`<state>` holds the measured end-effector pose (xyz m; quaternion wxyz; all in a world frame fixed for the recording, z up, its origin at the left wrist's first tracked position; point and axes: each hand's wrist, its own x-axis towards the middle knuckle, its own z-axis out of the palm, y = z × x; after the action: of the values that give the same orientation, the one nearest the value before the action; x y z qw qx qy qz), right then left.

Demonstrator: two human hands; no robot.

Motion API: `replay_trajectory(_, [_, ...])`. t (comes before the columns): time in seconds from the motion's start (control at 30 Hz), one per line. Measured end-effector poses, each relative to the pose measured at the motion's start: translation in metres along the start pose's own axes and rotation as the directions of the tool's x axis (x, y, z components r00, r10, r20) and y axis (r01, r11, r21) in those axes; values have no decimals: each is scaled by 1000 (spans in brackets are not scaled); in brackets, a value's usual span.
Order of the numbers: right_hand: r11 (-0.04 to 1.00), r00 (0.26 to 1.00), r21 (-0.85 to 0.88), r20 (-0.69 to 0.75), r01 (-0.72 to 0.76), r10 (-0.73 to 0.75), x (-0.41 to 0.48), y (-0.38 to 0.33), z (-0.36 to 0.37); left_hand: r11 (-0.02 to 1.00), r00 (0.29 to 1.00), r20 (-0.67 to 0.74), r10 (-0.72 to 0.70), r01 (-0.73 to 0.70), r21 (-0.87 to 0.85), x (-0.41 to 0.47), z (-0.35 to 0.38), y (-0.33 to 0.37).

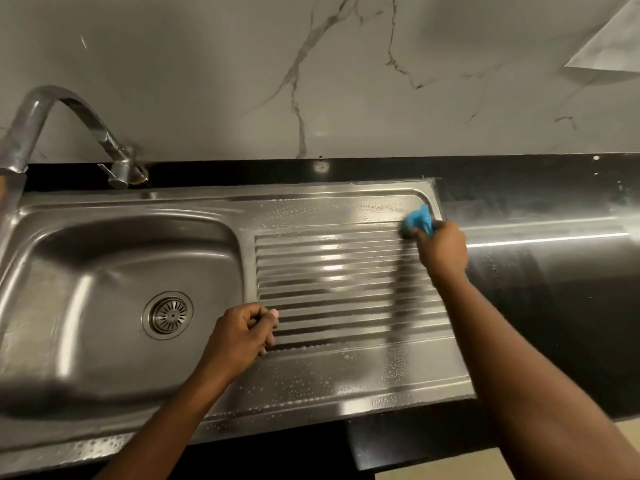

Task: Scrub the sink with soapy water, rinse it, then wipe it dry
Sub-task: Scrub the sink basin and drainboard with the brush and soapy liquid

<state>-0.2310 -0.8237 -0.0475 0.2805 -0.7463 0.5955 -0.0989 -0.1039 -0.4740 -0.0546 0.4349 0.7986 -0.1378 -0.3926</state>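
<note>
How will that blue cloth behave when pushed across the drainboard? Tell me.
Probably floppy: the blue cloth is bunched in the right hand. Likely slides easily, since the drainboard is beaded with wet droplets. Seems light, held one-handed.

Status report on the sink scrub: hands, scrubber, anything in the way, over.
Right hand grips blue scrubber at far right corner of drainboard. Left hand curled, empty, resting on drainboard by basin. Suds beaded on steel; nothing in the way.

Steel sink [121, 265], left of frame; ribbed drainboard [346, 289], centre, beaded with droplets. Right hand [441, 249] grips blue scrubber [419, 220], upper right; left hand [242, 336] curled, knuckles on ribs.
</note>
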Motion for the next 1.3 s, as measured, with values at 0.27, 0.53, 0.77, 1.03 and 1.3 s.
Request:
replay_trajectory(0.27, [965, 942, 135, 223, 224, -249, -81, -104, 97, 1000, 1000, -14, -5, 5, 15, -4, -4, 4])
replay_trajectory(0.53, [946, 909, 84, 264, 312, -323, -76, -101, 87, 1000, 998, -55, 4, -5, -15, -3, -18, 3])
replay_trajectory(0.77, [998, 1000, -60, -15, -16, 15, 24, 8, -10, 999, 998, -57, 7, -10, -48, 0, -22, -5])
replay_trajectory(1.03, [951, 905, 100, 290, 294, -311, -109, -76, 93, 999, 998, -67, 16, -19, -48, 4, -18, -1])
replay_trajectory(1.3, [878, 831, -109, 394, 465, -391, -149, -36, 80, 999, 997, -73, -6, 2, -50, 9, -17, 0])
